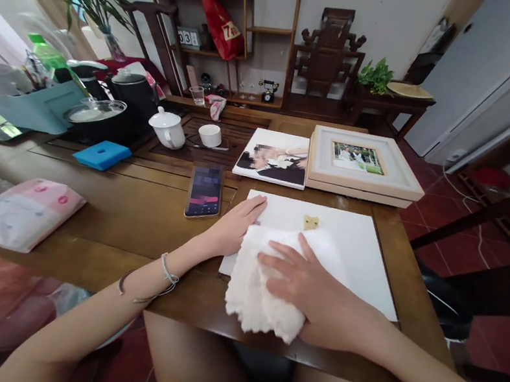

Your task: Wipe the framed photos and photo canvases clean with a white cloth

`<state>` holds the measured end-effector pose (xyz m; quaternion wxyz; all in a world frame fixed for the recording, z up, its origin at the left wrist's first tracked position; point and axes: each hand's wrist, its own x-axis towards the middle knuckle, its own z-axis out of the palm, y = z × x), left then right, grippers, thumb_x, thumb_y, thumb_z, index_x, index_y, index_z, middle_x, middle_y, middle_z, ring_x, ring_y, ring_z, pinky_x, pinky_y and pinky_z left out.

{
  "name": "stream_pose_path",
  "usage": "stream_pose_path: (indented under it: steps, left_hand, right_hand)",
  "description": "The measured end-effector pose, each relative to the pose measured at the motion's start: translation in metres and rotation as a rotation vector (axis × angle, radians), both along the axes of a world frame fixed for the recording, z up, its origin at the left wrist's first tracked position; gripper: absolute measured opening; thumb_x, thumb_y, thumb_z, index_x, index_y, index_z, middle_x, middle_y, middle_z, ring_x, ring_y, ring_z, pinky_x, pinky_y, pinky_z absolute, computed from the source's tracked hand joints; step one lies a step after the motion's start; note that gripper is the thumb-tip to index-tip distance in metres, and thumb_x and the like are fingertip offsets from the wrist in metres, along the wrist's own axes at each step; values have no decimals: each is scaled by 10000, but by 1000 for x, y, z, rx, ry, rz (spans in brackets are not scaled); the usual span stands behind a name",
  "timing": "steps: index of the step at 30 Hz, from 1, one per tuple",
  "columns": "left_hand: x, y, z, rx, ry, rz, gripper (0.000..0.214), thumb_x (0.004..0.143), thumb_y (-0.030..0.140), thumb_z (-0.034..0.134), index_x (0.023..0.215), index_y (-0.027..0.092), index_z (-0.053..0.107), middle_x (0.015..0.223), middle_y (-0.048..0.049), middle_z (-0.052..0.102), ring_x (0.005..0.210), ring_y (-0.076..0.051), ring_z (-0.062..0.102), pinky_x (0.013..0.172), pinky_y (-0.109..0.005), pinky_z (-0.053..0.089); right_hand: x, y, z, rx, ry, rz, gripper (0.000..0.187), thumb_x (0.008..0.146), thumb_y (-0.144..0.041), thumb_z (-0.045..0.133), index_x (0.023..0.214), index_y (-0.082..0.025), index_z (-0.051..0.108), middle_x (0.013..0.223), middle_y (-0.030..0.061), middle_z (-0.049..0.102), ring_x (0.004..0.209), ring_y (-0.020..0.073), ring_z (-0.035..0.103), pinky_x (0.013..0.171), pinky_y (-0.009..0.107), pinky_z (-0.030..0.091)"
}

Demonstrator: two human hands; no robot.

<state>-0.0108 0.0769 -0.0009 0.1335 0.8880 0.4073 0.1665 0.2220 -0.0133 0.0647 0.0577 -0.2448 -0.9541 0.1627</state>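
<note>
A white flat panel [353,248] lies face down on the wooden table [133,209], with a small tan hanger tab [311,223] near its far edge. My left hand [234,223] rests flat on the panel's left edge, fingers stretched out. My right hand [302,285] lies flat, fingers spread, on a white fluffy cloth [261,291] that covers the panel's near left corner and hangs over the table's front edge.
A phone [205,191] lies left of the panel. Behind it are a photo canvas [274,158] and stacked picture frames [363,164]. Further left stand a teapot [168,128], cup [210,135], kettles, a blue box [102,155] and a pink tissue pack [24,213].
</note>
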Motion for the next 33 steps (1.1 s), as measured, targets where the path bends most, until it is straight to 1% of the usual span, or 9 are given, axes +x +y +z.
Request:
stream_pose_path:
  steps: [3, 7, 12, 18, 23, 27, 29, 31, 33]
  left_hand:
    - [-1, 2, -3, 33, -2, -18, 529, 948, 274, 399, 1447, 104, 356, 1540, -194, 325, 1446, -313, 286, 1179, -505, 292]
    - [1, 2, -2, 64, -15, -99, 497, 922, 298, 454, 1392, 136, 438, 1494, -174, 404, 1447, -301, 279, 1185, -492, 293]
    - [5, -4, 7, 32, -13, 5, 487, 962, 250, 309, 1396, 58, 422, 1508, -205, 374, 1424, -291, 331, 1197, -471, 278]
    - [5, -5, 8, -1, 13, 31, 516, 973, 280, 302, 1429, 54, 382, 1535, -193, 342, 1439, -289, 306, 1203, -465, 258]
    - [5, -5, 7, 1, 5, 32, 518, 974, 280, 294, 1439, 65, 371, 1534, -192, 345, 1436, -292, 312, 1199, -481, 261]
    - [5, -6, 8, 9, -8, 34, 505, 973, 277, 306, 1438, 92, 382, 1525, -177, 365, 1426, -289, 333, 1197, -480, 270]
    - [5, -6, 8, 5, -3, 39, 508, 972, 271, 307, 1437, 82, 383, 1528, -179, 359, 1430, -288, 325, 1202, -471, 261]
    - [6, -6, 8, -2, 5, 45, 516, 970, 265, 307, 1435, 54, 381, 1529, -192, 351, 1435, -292, 312, 1208, -467, 248]
    - [6, -6, 8, -9, 10, 46, 522, 970, 266, 306, 1437, 44, 376, 1531, -195, 348, 1436, -294, 307, 1208, -469, 243]
  right_hand:
    - [0, 7, -2, -11, 52, -10, 471, 617, -100, 596, 1076, -199, 630, 1453, 127, 489, 1407, 347, 311, 1145, 664, 45]
    - [3, 33, -13, 77, 101, -233, 459, 612, -69, 572, 1054, -184, 621, 1459, 142, 481, 1419, 356, 294, 1140, 670, 58]
    - [18, 57, -26, 120, 154, -446, 469, 674, -110, 567, 1136, -188, 594, 1455, 136, 488, 1408, 350, 318, 1133, 679, 90]
    - [34, 59, -39, 169, 243, -572, 411, 774, -168, 548, 1184, -194, 549, 1455, 131, 482, 1406, 335, 324, 1147, 659, 95]
    - [45, 28, -38, 63, 199, -538, 582, 752, -124, 509, 1326, -196, 448, 1515, 140, 398, 1456, 346, 212, 1125, 708, 63]
    - [48, -19, -29, 6, 122, -335, 632, 729, -144, 566, 1345, -223, 448, 1541, 118, 368, 1476, 354, 127, 1132, 700, -17]
    - [47, -32, -26, -15, 108, -232, 607, 729, -167, 599, 1321, -218, 476, 1542, 118, 368, 1479, 354, 109, 1141, 679, -50]
    - [48, -29, -25, -34, 119, -199, 597, 737, -157, 595, 1319, -222, 481, 1536, 110, 381, 1480, 336, 123, 1149, 665, -43]
    - [51, -11, -27, -37, 149, -236, 595, 751, -131, 568, 1330, -228, 473, 1527, 105, 397, 1476, 320, 158, 1148, 669, -7]
